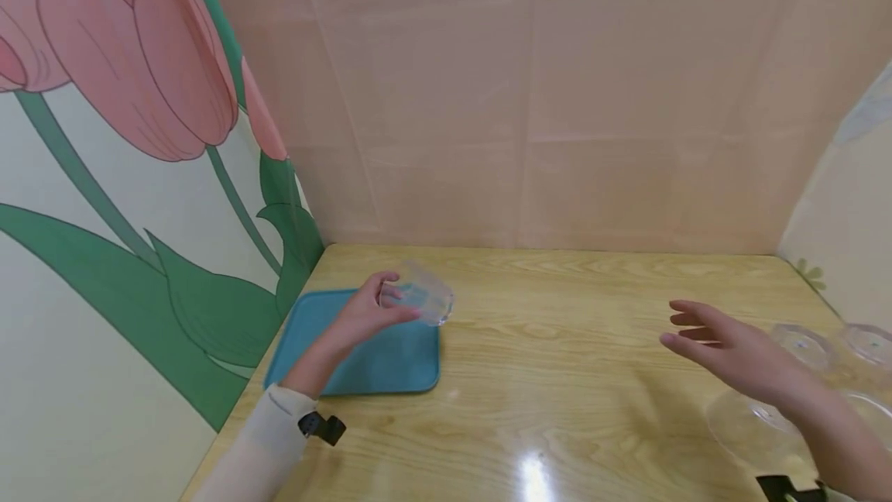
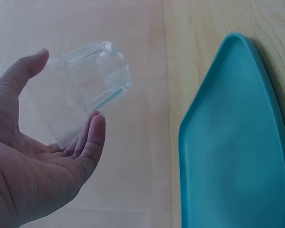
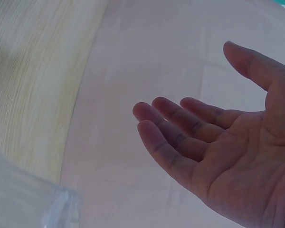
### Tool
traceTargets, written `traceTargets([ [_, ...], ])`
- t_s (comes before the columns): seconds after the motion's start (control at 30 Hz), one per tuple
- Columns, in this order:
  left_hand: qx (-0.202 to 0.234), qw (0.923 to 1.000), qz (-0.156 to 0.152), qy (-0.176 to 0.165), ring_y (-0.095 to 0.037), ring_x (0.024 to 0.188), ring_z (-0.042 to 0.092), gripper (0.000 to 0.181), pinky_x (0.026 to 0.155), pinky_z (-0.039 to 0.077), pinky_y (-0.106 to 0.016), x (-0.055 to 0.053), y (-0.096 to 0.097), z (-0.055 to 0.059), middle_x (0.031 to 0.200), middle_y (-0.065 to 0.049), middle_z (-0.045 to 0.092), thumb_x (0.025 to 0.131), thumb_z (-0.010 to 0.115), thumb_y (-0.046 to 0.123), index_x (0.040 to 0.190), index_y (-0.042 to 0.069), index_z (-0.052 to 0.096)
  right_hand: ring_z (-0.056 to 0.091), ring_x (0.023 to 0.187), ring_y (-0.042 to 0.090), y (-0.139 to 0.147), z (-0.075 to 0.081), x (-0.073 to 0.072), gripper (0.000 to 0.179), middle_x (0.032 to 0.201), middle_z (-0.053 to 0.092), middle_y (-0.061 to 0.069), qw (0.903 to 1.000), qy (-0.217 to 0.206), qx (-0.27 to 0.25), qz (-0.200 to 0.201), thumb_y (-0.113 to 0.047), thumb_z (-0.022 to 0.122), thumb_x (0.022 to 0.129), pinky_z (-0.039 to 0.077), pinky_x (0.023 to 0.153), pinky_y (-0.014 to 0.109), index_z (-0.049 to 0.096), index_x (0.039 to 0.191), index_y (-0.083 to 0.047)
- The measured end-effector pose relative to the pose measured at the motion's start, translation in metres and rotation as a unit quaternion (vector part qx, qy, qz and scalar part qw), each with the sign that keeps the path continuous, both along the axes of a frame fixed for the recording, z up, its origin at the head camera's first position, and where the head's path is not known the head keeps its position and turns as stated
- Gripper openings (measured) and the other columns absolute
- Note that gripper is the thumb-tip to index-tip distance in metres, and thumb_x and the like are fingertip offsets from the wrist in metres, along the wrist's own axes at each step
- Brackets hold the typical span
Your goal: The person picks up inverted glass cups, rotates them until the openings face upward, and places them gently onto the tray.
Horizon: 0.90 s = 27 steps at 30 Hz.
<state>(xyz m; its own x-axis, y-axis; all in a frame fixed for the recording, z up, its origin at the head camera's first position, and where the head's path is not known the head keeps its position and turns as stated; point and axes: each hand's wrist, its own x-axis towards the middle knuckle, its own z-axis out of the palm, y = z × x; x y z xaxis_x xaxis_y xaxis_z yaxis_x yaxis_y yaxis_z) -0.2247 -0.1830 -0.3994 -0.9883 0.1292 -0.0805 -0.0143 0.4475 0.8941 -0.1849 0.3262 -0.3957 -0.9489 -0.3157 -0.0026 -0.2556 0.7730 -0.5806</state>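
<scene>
My left hand (image 1: 365, 312) holds a clear plastic cup (image 1: 427, 297) above the right part of a blue tray (image 1: 411, 378). In the left wrist view the cup (image 2: 85, 80) lies tilted between the thumb and the curled fingers, its faceted base pointing away from the palm. Over the right side of the table, my right hand (image 1: 739, 351) hangs in the air with relaxed, slightly bent fingers. Nothing is in its palm (image 3: 242, 156) in the right wrist view. Below and beside it stand several clear cups (image 1: 801, 345), partly hidden by the hand and forearm.
A light wood-grain table (image 1: 557, 347) carries the tray at left and the cups at right. Pinkish sheeting (image 1: 530, 99) rises behind the table's back edge. A wall with painted tulips (image 1: 139, 60) borders the left side, and a pale wall (image 1: 850, 215) the right.
</scene>
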Motion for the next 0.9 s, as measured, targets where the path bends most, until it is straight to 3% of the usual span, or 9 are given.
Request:
traceTargets([
  [0.13, -0.01, 0.9999, 0.006, 0.001, -0.028, 0.114, 0.056, 0.085, 0.092, 0.05, -0.045, 0.0, -0.008, 0.001, 0.13, -0.011, 0.057, 0.082, 0.085, 0.04, 0.149, 0.014, 0.041, 0.057, 0.119, 0.054, 0.004, 0.001, 0.001, 0.07, 0.139, 0.051, 0.037, 0.9999, -0.008, 0.007, -0.006, -0.037, 0.056, 0.105, 0.053, 0.08, 0.06, 0.03, 0.153, 0.008],
  [0.9, -0.06, 0.9976, 0.008, -0.033, -0.032, 0.117, 0.055, 0.089, 0.096, 0.047, -0.047, 0.004, -0.045, 0.005, 0.133, -0.015, 0.055, 0.083, 0.084, 0.04, 0.152, 0.011, 0.036, 0.057, 0.108, 0.061, 0.037, -0.006, -0.003, 0.078, 0.13, 0.047, 0.048, 0.993, -0.018, 0.111, -0.036, -0.046, 0.052, 0.105, 0.05, 0.072, 0.064, 0.033, 0.142, 0.02],
])
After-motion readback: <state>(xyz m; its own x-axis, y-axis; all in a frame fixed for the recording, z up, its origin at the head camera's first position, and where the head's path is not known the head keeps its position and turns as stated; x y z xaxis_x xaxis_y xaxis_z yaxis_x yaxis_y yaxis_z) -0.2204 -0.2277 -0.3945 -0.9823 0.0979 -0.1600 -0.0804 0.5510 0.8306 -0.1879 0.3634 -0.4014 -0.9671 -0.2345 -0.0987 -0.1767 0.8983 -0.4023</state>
